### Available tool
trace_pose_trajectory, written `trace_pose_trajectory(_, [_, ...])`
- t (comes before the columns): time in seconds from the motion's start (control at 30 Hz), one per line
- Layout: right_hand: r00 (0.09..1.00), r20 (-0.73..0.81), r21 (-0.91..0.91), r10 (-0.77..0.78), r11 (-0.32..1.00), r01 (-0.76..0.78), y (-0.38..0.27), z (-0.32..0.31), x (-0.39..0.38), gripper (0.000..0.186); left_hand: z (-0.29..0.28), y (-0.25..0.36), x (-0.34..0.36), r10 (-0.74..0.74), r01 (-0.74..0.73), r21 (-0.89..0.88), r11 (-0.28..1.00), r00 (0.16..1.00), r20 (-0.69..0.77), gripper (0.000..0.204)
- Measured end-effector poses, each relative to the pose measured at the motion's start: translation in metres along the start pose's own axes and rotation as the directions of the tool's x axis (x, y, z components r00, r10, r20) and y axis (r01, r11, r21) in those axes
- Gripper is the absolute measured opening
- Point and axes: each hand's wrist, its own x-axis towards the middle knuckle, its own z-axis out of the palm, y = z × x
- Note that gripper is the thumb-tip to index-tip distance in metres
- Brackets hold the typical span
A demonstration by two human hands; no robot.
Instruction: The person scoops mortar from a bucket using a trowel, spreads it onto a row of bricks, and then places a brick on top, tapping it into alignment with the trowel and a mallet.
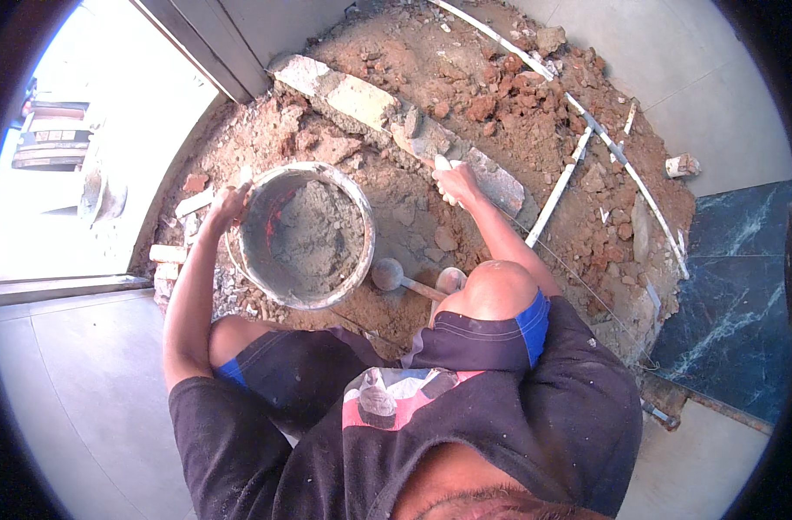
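My left hand (233, 204) is closed at the left side of the grey bucket (365, 234), gripping its rim or handle; wet grey mortar (313, 251) lies inside. My right hand (456, 184) is closed at the lumpy bricks-and-mortar strip (357, 100); its fingers look whitish, and what they hold, if anything, I cannot make out. A mallet-like tool (387, 274) with a round grey head lies right of the bucket, beside my bent knee (487, 290). A thin string runs past my right forearm.
Broken soil and rubble (508, 95) surround me, crossed by white pipes (556, 195). A bright doorway with a sill (66, 286) is at the left, a metal frame (209, 43) at the back. Grey floor tiles (75, 373) lie left, dark blue marbled tiles (725, 312) right.
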Motion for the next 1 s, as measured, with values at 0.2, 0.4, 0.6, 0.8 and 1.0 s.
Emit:
trace_pose_trajectory(0.2, [0.997, 0.07, 0.191, -0.014, 0.982, 0.0, -0.004, 0.004, 0.004, 0.014, 0.002, -0.011, 0.008, -0.008, 0.009, -0.03, 1.0, 1.0, 0.009, 0.066])
trace_pose_trajectory(0.4, [0.982, 0.186, 0.352, -0.035, 0.935, -0.033, -0.012, -0.013, 0.012, 0.016, 0.008, 0.01, -0.007, 0.006, -0.012, -0.071, 0.997, 0.997, -0.079, 0.065])
trace_pose_trajectory(0.6, [0.949, 0.246, 0.24, -0.195, 0.961, 0.135, -0.061, -0.024, -0.049, 0.032, -0.009, -0.002, -0.003, -0.039, 0.043, -0.034, 0.999, 0.994, 0.1, 0.071])
trace_pose_trajectory(0.8, [0.77, 0.255, -0.103, -0.585, 0.775, 0.623, -0.085, -0.033, -0.114, 0.045, 0.003, 0.005, -0.005, -0.049, 0.049, -0.073, 0.996, 0.999, 0.003, 0.065])
trace_pose_trajectory(1.0, [0.571, 0.484, -0.411, -0.663, 0.404, 0.817, -0.085, 0.004, -0.143, 0.047, -0.001, 0.001, 0.001, -0.047, 0.047, -0.047, 0.998, 0.999, -0.004, 0.069])
